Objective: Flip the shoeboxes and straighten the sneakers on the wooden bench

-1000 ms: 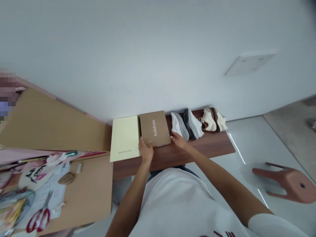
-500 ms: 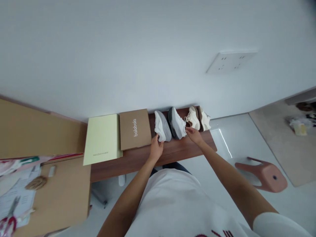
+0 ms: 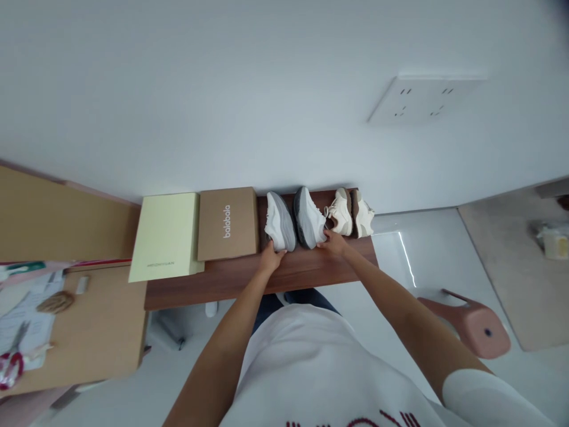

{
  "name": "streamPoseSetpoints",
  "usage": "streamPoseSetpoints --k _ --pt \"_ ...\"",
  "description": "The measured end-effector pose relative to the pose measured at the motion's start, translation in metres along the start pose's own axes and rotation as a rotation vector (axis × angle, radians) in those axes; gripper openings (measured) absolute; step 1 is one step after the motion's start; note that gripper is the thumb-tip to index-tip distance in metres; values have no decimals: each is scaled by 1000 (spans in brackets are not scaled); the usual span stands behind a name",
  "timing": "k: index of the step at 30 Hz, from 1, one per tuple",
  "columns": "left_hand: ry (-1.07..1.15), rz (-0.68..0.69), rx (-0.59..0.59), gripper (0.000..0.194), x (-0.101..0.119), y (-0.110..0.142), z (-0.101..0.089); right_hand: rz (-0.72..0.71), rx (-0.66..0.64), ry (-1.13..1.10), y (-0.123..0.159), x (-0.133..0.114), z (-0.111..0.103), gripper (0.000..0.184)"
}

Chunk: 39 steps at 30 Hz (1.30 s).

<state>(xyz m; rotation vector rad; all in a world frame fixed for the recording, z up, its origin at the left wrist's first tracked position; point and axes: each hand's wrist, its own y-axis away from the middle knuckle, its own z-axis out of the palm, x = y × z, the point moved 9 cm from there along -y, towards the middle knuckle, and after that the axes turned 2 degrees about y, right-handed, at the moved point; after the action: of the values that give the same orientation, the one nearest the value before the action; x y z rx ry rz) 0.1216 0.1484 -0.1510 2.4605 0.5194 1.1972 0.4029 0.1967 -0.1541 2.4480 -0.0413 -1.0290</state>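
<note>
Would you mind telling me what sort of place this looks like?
Probably a home, by a wall: sneakers and shoe boxes on a low wooden bench, a pink stool on a glossy floor.

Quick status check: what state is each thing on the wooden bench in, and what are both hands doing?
Left hand: at the heel of the white shoe, touching it.
Right hand: at the heel of the grey shoe.
White shoe: upright on the bench.
Grey shoe: upright, beside the white one.
Cream shoes: paired, untouched.
Brown box: lid shut.
Yellow box: lid shut.
Bench: bearing all of it.
</note>
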Motion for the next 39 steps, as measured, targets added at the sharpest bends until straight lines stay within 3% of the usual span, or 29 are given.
streamPoseSetpoints --k 5,10,15,18,28,39 --pt "-143 56 -28 35 9 -3 -6 -55 19 47 -5 -7 -3 28" --pt "-170 122 -8 36 20 4 -18 -153 6 69 4 -32 -10 22" --pt "-245 299 41 37 47 17 -34 -220 26 141 18 -60 -24 19" --pt "-326 351 8 34 61 27 -35 -255 44 244 27 -76 -27 23" --pt "-641 387 -15 23 80 41 -24 -319 12 506 37 -110 9 14" --pt "-634 384 32 23 81 32 -17 -330 32 629 32 -133 35 14"
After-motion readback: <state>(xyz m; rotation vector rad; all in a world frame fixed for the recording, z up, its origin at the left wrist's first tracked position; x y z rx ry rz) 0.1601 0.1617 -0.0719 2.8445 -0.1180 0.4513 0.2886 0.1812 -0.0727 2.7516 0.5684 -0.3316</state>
